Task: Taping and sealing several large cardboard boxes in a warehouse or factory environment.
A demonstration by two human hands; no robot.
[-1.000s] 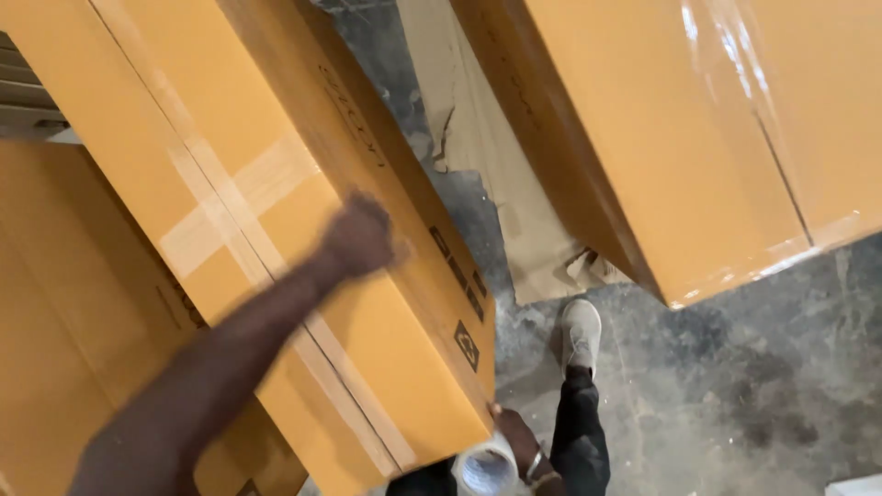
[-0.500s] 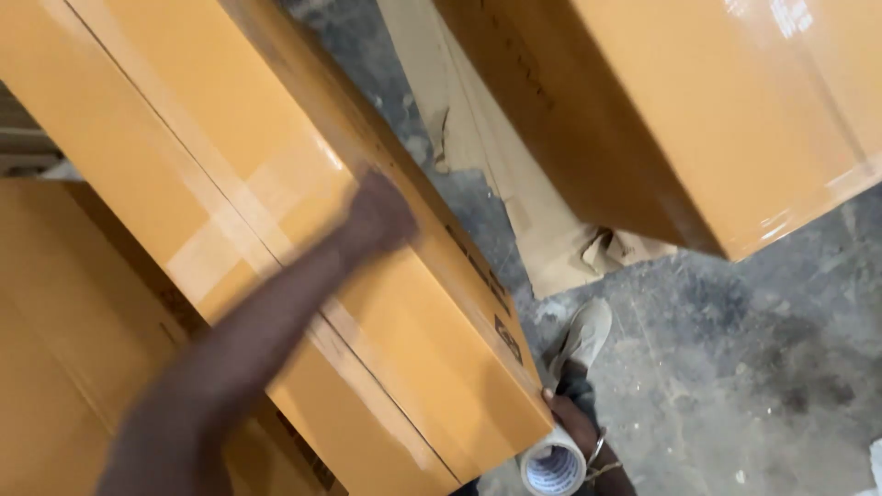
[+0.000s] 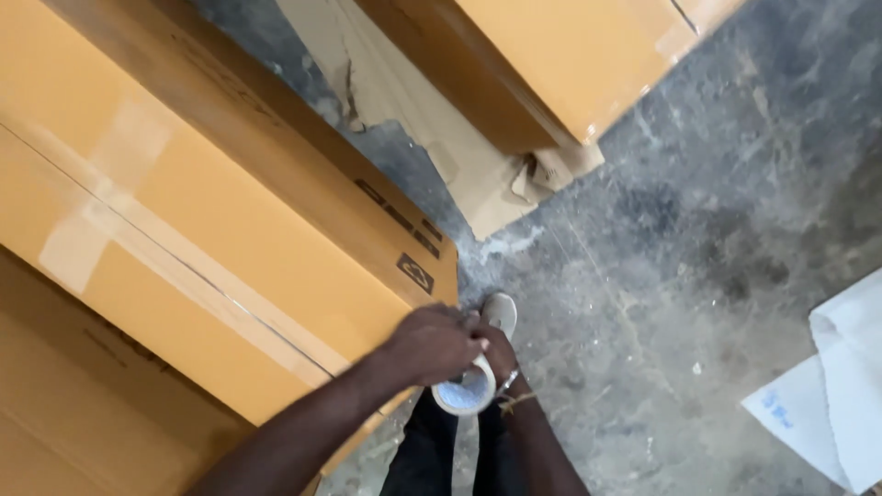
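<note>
A large brown cardboard box [image 3: 211,211], sealed along its top seam with clear tape, fills the left of the head view. My left hand [image 3: 432,342] rests at the box's near corner, its fingers touching a roll of clear tape [image 3: 466,393]. My right hand [image 3: 498,354] comes up from below and grips the same roll, partly hidden behind the left hand. Both hands meet just off the box's corner, above my dark trouser legs and a pale shoe [image 3: 501,312].
A second brown box [image 3: 588,55] stands at the top on flattened cardboard sheets [image 3: 432,119]. Another brown box [image 3: 83,422] lies lower left. The grey concrete floor [image 3: 698,239] spreads right. A white sheet [image 3: 827,395] lies at the right edge.
My left hand has slid from the middle of the box top down to its near corner and onto the tape roll. The view has shifted toward the floor.
</note>
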